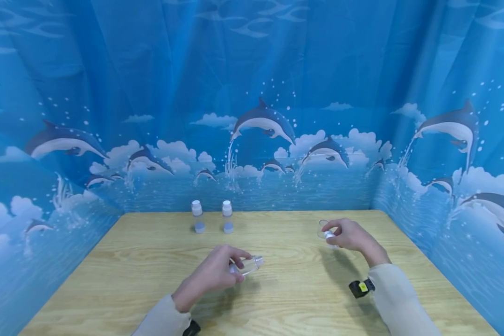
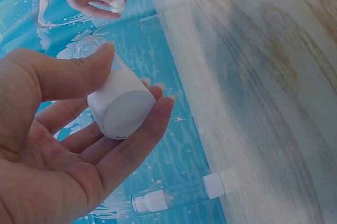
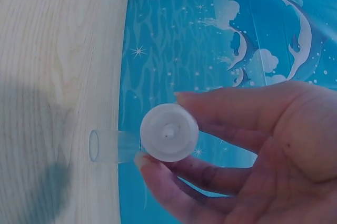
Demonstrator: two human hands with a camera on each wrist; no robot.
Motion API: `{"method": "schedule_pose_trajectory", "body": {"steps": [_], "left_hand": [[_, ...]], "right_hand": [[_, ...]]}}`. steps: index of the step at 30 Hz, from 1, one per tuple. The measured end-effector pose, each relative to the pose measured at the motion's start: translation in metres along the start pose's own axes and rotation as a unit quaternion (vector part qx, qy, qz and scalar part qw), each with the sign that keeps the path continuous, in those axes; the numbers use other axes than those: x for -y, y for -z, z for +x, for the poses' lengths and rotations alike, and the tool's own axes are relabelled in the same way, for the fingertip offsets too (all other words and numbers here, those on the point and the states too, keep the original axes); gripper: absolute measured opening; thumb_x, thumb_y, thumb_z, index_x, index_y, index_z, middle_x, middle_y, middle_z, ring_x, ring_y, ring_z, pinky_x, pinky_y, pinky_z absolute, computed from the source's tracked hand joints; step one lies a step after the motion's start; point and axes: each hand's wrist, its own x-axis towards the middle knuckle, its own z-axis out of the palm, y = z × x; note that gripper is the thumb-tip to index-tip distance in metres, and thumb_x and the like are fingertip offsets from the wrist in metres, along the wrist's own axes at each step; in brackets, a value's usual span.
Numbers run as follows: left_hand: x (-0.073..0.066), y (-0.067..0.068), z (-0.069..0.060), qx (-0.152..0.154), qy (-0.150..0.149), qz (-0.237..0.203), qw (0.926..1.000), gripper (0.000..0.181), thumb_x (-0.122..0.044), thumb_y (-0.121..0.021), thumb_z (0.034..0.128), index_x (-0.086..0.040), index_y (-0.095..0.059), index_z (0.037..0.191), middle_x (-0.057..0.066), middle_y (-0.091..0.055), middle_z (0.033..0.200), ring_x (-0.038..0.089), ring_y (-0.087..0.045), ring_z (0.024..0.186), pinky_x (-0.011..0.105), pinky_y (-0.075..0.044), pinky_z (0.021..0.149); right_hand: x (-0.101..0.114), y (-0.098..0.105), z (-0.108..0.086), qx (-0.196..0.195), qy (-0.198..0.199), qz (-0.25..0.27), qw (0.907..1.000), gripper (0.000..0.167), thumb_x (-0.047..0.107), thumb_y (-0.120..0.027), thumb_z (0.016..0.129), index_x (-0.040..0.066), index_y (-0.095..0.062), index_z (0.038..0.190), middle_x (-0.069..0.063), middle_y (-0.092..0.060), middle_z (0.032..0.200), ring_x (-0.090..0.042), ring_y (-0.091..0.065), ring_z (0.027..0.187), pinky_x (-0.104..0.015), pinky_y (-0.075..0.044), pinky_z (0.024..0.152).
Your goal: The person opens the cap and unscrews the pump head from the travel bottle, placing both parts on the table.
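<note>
My left hand (image 1: 216, 270) grips a small clear bottle (image 1: 250, 265) above the table, tilted with its uncapped neck toward the right. In the left wrist view the bottle's white base (image 2: 124, 105) faces the camera, with thumb and fingers around it. Farther right, my right hand (image 1: 349, 235) pinches a white pump top (image 3: 169, 132) between thumb and fingers; its round underside shows in the right wrist view. A clear cap (image 3: 108, 146) stands on the table just beyond the right hand. Bottle and pump top are well apart.
Two small pump bottles, one on the left (image 1: 198, 217) and one on the right (image 1: 227, 217), stand upright near the back edge of the wooden table (image 1: 294, 298). A blue dolphin-print curtain (image 1: 193, 93) closes off the back and both sides.
</note>
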Motion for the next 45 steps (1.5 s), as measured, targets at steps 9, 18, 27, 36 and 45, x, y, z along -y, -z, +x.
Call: {"method": "schedule_pose_trajectory", "body": {"steps": [9,18,27,36,45], "left_hand": [[0.002,0.000,0.000,-0.004,-0.008,0.008,0.9999,0.053,0.004,-0.083,0.0733,-0.012,-0.074,0.123,0.007,-0.075,0.096,0.016,-0.067,0.086,0.029,-0.059,0.069],[0.002,0.000,-0.001,-0.007,-0.002,0.007,0.9999,0.054,0.005,-0.082,0.0727,-0.013,-0.074,0.123,0.007,-0.075,0.097,0.016,-0.067,0.086,0.028,-0.059,0.068],[0.003,0.000,-0.001,-0.007,-0.009,-0.002,0.9999,0.054,0.006,-0.082,0.0721,-0.012,-0.075,0.123,0.009,-0.075,0.097,0.017,-0.067,0.085,0.027,-0.057,0.065],[0.003,0.000,0.000,-0.002,-0.008,-0.001,1.0000,0.054,0.005,-0.082,0.0728,-0.013,-0.075,0.123,0.008,-0.075,0.097,0.017,-0.067,0.086,0.028,-0.057,0.065],[0.005,0.000,0.000,-0.005,-0.017,0.001,0.9998,0.054,0.005,-0.082,0.0722,-0.012,-0.075,0.123,0.008,-0.076,0.096,0.018,-0.067,0.086,0.027,-0.057,0.065]], "right_hand": [[-0.006,0.000,0.002,-0.004,-0.003,0.001,1.0000,0.039,0.005,-0.070,0.090,-0.005,-0.066,0.128,-0.016,-0.069,0.091,-0.028,-0.068,0.081,-0.033,-0.053,0.064],[-0.011,-0.006,0.004,-0.013,-0.008,0.013,0.9998,0.040,0.003,-0.070,0.086,-0.007,-0.066,0.125,-0.017,-0.070,0.091,-0.026,-0.067,0.077,-0.040,-0.058,0.069],[-0.015,-0.016,0.007,-0.013,-0.032,0.003,0.9994,0.041,0.002,-0.069,0.086,-0.007,-0.065,0.126,-0.014,-0.067,0.091,-0.025,-0.067,0.078,-0.040,-0.060,0.071],[-0.019,-0.017,0.009,-0.008,-0.042,-0.021,0.9989,0.042,-0.001,-0.068,0.083,-0.007,-0.066,0.124,-0.020,-0.070,0.101,-0.022,-0.066,0.081,-0.035,-0.060,0.071],[-0.022,-0.019,0.010,0.006,-0.054,-0.036,0.9979,0.034,-0.001,-0.072,0.081,-0.003,-0.070,0.115,-0.020,-0.069,0.106,-0.022,-0.066,0.080,-0.035,-0.060,0.070]]}}
